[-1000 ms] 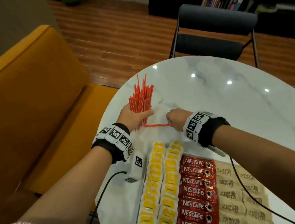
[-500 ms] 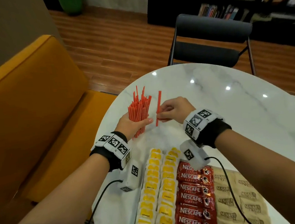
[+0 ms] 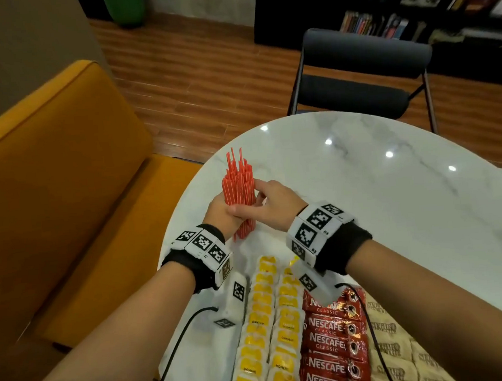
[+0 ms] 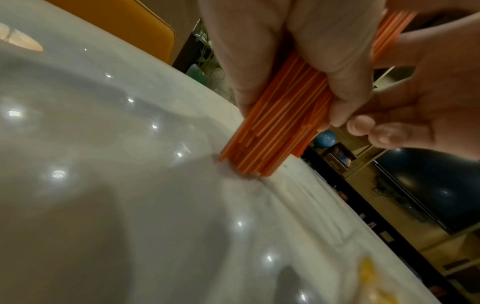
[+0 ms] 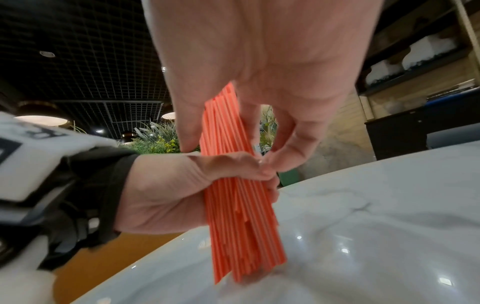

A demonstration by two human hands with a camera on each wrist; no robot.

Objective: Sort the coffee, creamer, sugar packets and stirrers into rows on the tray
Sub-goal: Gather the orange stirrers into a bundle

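A thick bundle of red stirrers [image 3: 239, 185] stands upright with its lower ends on the white marble table [image 3: 395, 209]. My left hand [image 3: 220, 213] grips the bundle from the left at mid-height. My right hand [image 3: 270, 201] wraps it from the right, thumb across the front and a finger behind. In the left wrist view the stirrers [image 4: 272, 127] touch the tabletop under my fingers [image 4: 324, 51]. In the right wrist view the right hand [image 5: 259, 61] rings the stirrers [image 5: 239, 216] just above the left hand [image 5: 168, 191].
Near me lie rows of yellow packets [image 3: 266, 318], red Nescafe sticks [image 3: 330, 334] and beige packets [image 3: 391, 344]. An orange sofa [image 3: 48, 191] borders the table's left edge. A dark chair [image 3: 355, 86] stands beyond the far edge.
My right hand lifted a single stirrer off the table, carried it to the bundle, and now closes round the whole bundle together with the left hand.
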